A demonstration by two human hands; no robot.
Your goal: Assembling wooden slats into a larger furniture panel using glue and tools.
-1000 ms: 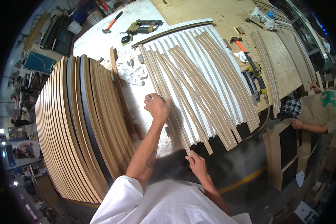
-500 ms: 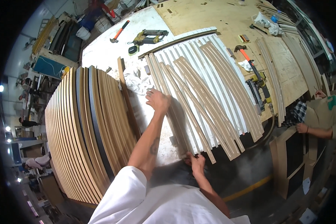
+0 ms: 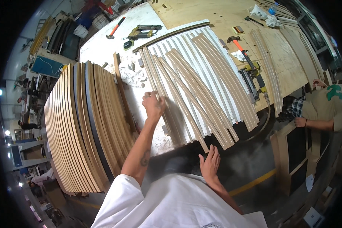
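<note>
My left hand (image 3: 154,105), fingers loosely bent and apart, is over the left side of the laid-out strips, beside the leftmost wood strip (image 3: 152,76). Nothing shows in its grasp. My right hand (image 3: 210,163) is open and empty, its fingers stretched toward the table just off the near edge. Close to its fingertips are the near ends of several long, thin brown strips (image 3: 193,89). Those lie at slants across white-and-grey slats (image 3: 212,76). A dark wooden bar (image 3: 171,36) runs across their far ends.
A tall stack of slatted wood panels (image 3: 70,133) stands at my left. Crumpled white cloth (image 3: 131,76), a nail gun (image 3: 144,32) and a hammer (image 3: 116,27) lie farther off. Another hammer (image 3: 239,49) and nail gun (image 3: 254,81) lie right. A co-worker (image 3: 323,104) stands at right.
My right hand has let go at the near table edge, moved right and opened. My left hand has stayed over the left strips. The view has shifted slightly.
</note>
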